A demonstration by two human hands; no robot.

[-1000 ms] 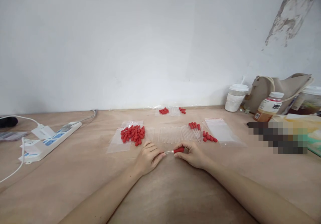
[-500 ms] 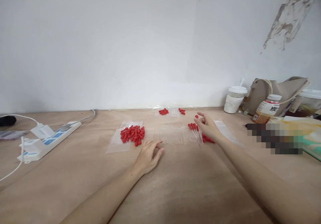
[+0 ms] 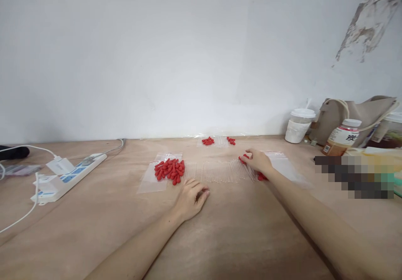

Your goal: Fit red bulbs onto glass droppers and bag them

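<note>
A row of thin clear dropper tubes (image 3: pixel 216 171) lies side by side on the wooden table. My left hand (image 3: pixel 192 198) rests on the tabletop just in front of the row's left part, fingers loosely bent, thumb apart, holding nothing. At the row's right end, my right hand (image 3: pixel 259 161) pinches a red rubber bulb (image 3: pixel 243 158) at the far ends of the tubes; the fingers partly hide the bulbs there. More red bulbs (image 3: pixel 261 176) show beneath my right wrist. Left of the tubes, a heap of red rubber bulbs (image 3: pixel 169 170) sits on a clear plastic bag (image 3: pixel 146 183).
Another clear bag (image 3: pixel 287 167) lies under my right forearm. Small red bulb piles (image 3: pixel 207 140) and tubes are by the wall. A white power strip (image 3: pixel 73 175) with cables is at left. A lidded cup (image 3: pixel 300 125), bottle (image 3: pixel 342 137) and beige bag (image 3: pixel 328 112) stand at right.
My right hand has come down with a red bulb from above the row to the bulb-topped tubes. My left hand stays resting on the table. The view has shifted slightly.
</note>
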